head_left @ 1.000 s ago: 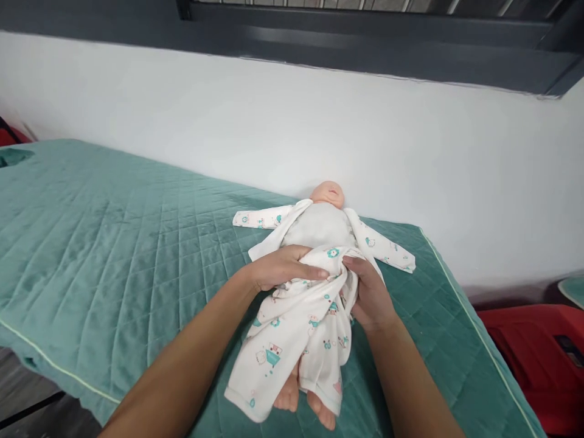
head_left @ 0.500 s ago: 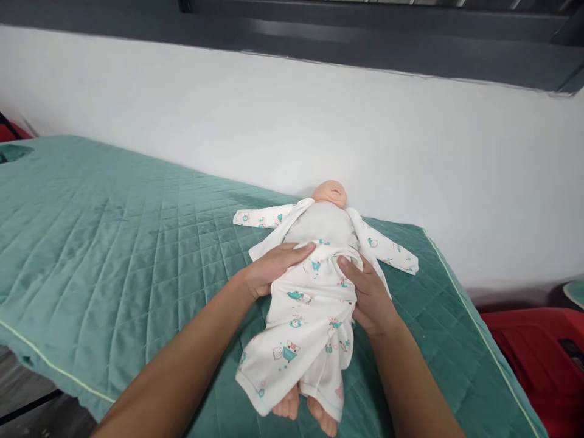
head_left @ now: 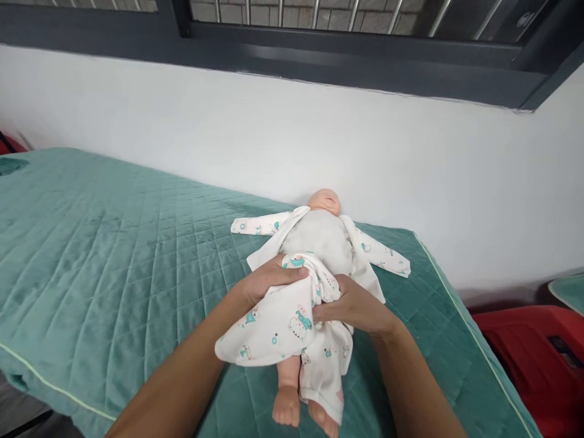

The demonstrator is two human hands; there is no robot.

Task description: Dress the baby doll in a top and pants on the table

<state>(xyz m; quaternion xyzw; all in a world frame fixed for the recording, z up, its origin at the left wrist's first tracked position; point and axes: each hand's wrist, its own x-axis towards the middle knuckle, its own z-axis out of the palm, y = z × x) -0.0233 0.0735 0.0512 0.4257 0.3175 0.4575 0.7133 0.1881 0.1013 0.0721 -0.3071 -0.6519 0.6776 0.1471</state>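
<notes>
A baby doll (head_left: 319,240) lies on its back, its head toward the wall. An open white printed jacket (head_left: 387,258) is on it, the sleeves spread to both sides and the pale cloth torso bare. White printed baby pants (head_left: 274,337) are bunched over the doll's hips and legs. My left hand (head_left: 274,280) is closed on the waist of the pants, thumb on top. Gathered cloth of the same pants is pinched in my right hand (head_left: 351,307). One bare leg and foot (head_left: 287,398) show; the other leg is covered down to the foot.
A green quilted cover (head_left: 137,261) lies under the doll, with light piping along its edge. Behind it rise a white wall (head_left: 274,128) and a dark window frame (head_left: 319,52) with bars. A red plastic object (head_left: 529,359) stands at the right.
My hands have gathered the pants and moved slightly down from the belly. The pant leg on the left has risen, baring the doll's leg. My view has tilted up a little.
</notes>
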